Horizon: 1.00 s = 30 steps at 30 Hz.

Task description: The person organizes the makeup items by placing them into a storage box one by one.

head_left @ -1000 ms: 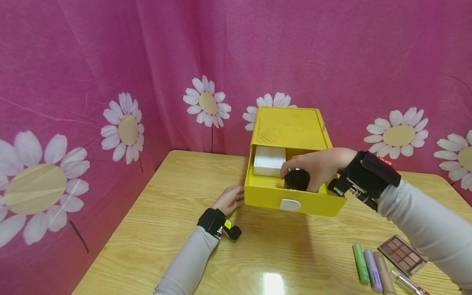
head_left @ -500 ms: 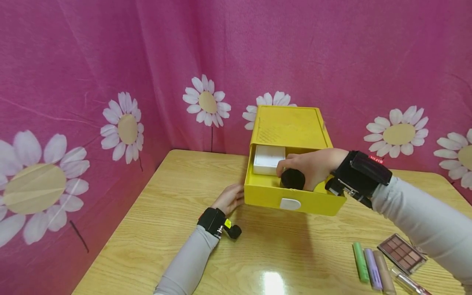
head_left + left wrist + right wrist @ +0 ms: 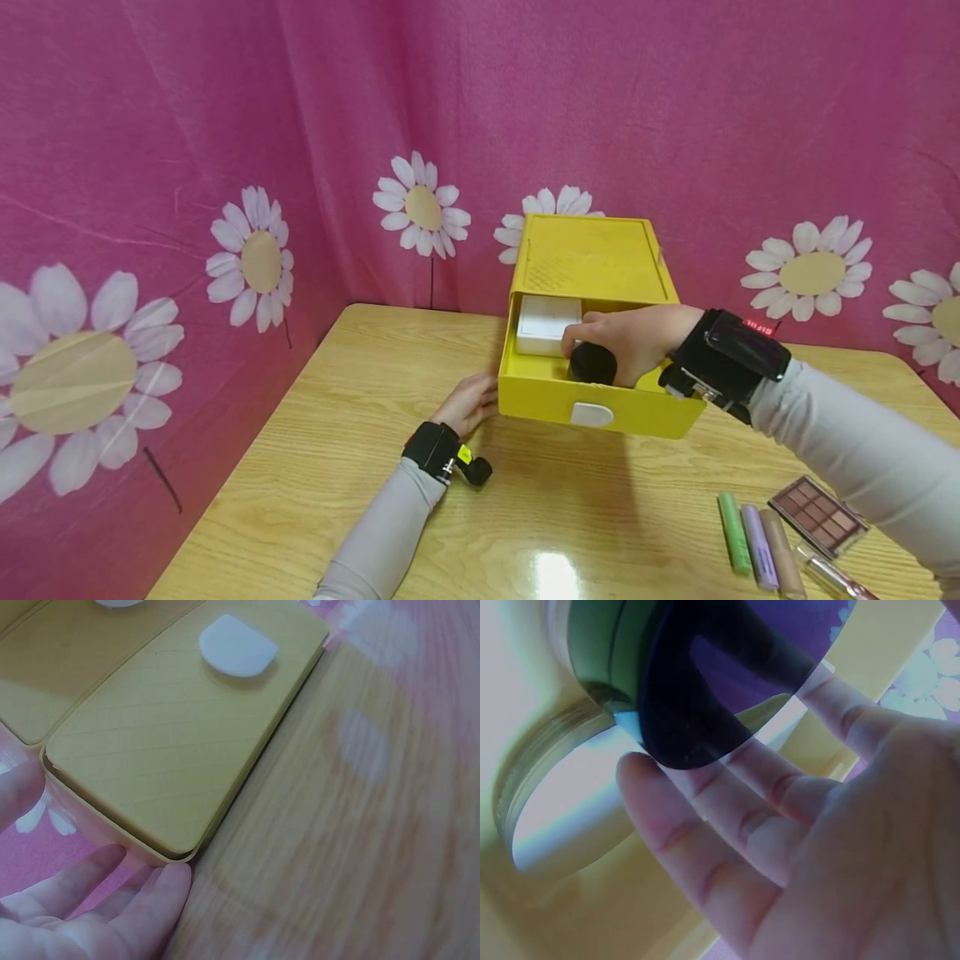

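In the head view a yellow two-drawer box stands at the back of the table, its upper drawer pulled out. My right hand reaches into that drawer and grips a round container with a glossy black top. The right wrist view shows its dark, reflective top against my fingers, and a shiny disc-like thing lower in the drawer. A white carton sits inside at the left. Against the box's left side rest the straight fingers of my left hand, near the shut lower drawer.
On the table at front right lie a green tube, a purple tube, a brown tube, a clear slim tube and an eyeshadow palette. A pink daisy-print curtain hangs behind and at the left.
My right hand has moved slightly left inside the drawer with the black-topped container, nearer the white carton. The left hand and the box have stayed put.
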Motion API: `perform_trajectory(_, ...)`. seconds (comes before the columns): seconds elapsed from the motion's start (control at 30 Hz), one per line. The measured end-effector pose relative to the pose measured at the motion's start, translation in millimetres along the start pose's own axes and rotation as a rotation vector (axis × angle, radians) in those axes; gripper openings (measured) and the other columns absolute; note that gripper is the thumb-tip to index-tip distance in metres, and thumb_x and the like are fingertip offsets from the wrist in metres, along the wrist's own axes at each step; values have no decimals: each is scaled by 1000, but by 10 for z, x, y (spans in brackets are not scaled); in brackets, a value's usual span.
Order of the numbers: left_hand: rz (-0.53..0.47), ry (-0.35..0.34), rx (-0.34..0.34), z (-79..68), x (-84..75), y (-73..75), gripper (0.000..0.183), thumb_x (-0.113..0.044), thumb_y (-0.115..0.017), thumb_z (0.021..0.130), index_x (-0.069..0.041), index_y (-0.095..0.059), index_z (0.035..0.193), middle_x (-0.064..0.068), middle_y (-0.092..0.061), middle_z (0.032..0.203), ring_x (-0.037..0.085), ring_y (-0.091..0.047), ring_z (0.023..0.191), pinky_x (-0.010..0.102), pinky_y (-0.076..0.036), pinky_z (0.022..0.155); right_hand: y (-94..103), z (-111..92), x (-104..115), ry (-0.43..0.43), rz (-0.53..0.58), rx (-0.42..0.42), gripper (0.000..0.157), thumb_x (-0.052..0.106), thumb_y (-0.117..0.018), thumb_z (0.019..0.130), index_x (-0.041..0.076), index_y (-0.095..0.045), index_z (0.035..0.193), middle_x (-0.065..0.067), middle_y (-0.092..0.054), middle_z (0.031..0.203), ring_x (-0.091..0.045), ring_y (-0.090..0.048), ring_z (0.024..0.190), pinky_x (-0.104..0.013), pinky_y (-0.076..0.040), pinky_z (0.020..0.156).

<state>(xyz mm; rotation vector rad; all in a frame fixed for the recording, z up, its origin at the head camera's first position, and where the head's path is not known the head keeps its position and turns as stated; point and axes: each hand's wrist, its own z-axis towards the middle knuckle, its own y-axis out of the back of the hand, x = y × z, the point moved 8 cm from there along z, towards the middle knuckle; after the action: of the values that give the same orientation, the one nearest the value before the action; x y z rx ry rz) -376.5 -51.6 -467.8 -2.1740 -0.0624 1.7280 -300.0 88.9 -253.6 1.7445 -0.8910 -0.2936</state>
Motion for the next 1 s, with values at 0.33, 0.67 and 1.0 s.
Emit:
perform_trajectory(0.33,-8,-2,-2,-11,0,-13,36,-12,-43,96,9,-47,125,3,-61,98,12,-59,85,28,-48,75,24,-53,-21,62,70,29,61,23,-80,69,13,-46,119,-9,-47,116,-26,-45,101,-36,-42,83)
perform_trajectory(0.67,9,12,-11,4,-4,7,37,-16,-45,97,6,-49,125,10,-61,109,13,-59,89,30,-49,79,445,-465,76,92,33,-217,56,35,-62,87,8,-41,132,-9,-45,132,-27,-42,120,-48,-35,99)
perform_trajectory(1.0,8,18,-9,-10,-13,1,36,-15,-45,96,6,-49,125,9,-61,108,13,-59,89,30,-49,79,464,-876,495,236,-97,-686,52,23,-70,81,11,-48,127,-2,-51,122,-15,-50,103,-28,-47,85)
